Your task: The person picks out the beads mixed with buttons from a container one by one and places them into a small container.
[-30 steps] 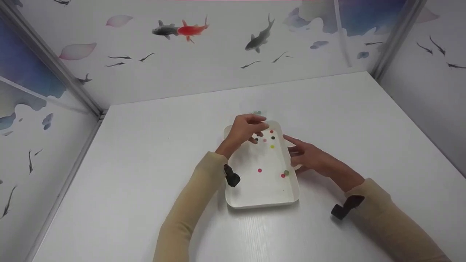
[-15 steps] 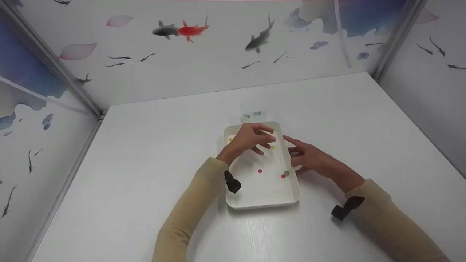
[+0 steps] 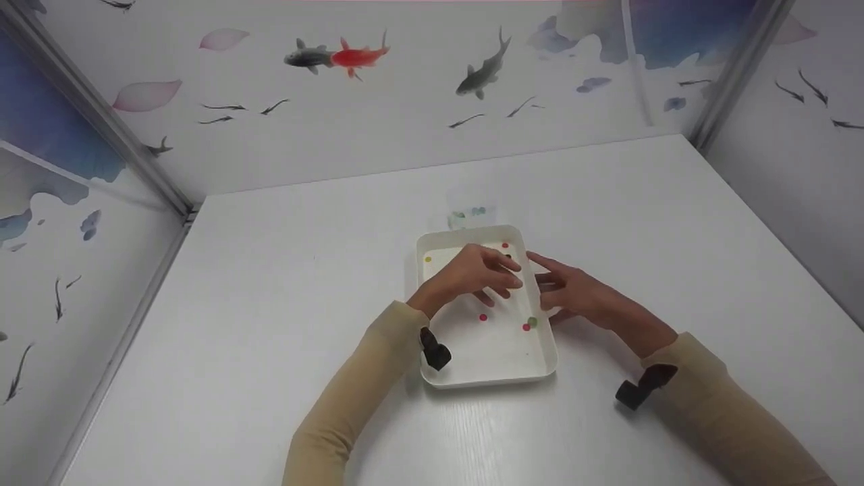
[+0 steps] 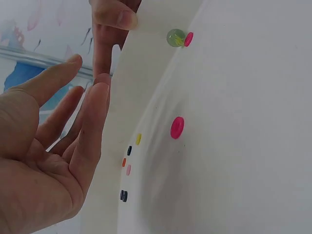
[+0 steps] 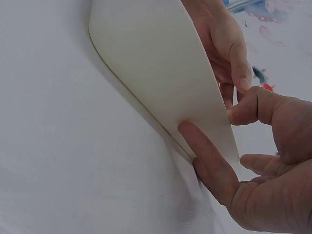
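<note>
A white rectangular tray (image 3: 486,374) lies on the table with small round buttons and a green glass marble (image 4: 175,38) in it. A pink button (image 4: 177,127) lies near the middle, and another pink button (image 4: 189,39) touches the marble. Yellow, black, red and light pink buttons lie along the far side. My left hand (image 3: 476,271) hovers over the tray with loosely extended fingers and holds nothing visible. My right hand (image 3: 580,293) grips the tray's right wall, one digit over the rim (image 5: 233,117) and other fingers against the outside.
Just behind the tray lies a clear packet (image 3: 472,216) with green and blue bits in it. White panels printed with fish surround the table (image 3: 270,304). A black wrist camera (image 3: 437,354) hangs over the tray's left edge.
My left hand has moved from the tray's far end toward me and to the right, uncovering a yellow button at the far left. My right hand and the tray stay in place.
</note>
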`<state>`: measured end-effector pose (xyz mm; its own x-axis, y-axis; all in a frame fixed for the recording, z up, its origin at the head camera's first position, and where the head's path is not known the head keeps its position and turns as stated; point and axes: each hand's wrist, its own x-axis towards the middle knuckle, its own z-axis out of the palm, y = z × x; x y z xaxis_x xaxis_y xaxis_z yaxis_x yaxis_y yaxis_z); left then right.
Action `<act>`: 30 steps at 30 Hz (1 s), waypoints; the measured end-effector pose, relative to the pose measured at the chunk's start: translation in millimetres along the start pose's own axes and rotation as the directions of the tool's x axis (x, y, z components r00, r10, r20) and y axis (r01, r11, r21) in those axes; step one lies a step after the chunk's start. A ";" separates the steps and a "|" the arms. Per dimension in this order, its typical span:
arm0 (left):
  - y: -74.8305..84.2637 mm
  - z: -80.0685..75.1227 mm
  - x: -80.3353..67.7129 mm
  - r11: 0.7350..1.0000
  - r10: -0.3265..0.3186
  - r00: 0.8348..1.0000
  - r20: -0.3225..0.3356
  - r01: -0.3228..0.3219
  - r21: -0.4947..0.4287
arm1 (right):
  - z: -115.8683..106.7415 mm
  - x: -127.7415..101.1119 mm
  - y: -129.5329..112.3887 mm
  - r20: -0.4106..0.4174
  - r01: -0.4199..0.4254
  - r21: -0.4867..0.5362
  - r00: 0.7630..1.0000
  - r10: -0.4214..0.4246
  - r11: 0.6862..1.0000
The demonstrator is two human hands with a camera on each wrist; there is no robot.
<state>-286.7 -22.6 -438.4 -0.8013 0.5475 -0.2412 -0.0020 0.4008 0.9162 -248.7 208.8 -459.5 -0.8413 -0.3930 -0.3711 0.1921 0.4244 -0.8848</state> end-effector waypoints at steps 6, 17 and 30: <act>-3.2 4.8 1.1 1.000 -0.001 1.000 0.027 0.001 0.001 | -0.2 0.1 -0.2 -0.004 -0.004 0.000 1.000 0.004 1.000; -7.3 10.8 -0.6 1.000 -0.013 0.998 0.066 0.012 0.015 | 0.6 -0.1 -2.1 -0.011 -0.021 -0.022 1.000 0.020 1.000; -6.9 17.9 0.3 0.994 -0.026 0.994 0.111 0.014 0.107 | 0.6 -1.1 -1.5 -0.010 -0.002 -0.036 1.000 0.001 0.999</act>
<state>-276.2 -12.0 -450.5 -0.7297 0.6149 -0.2990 0.0505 0.4846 0.8733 -247.7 208.1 -457.9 -0.8463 -0.3838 -0.3693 0.1750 0.4545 -0.8734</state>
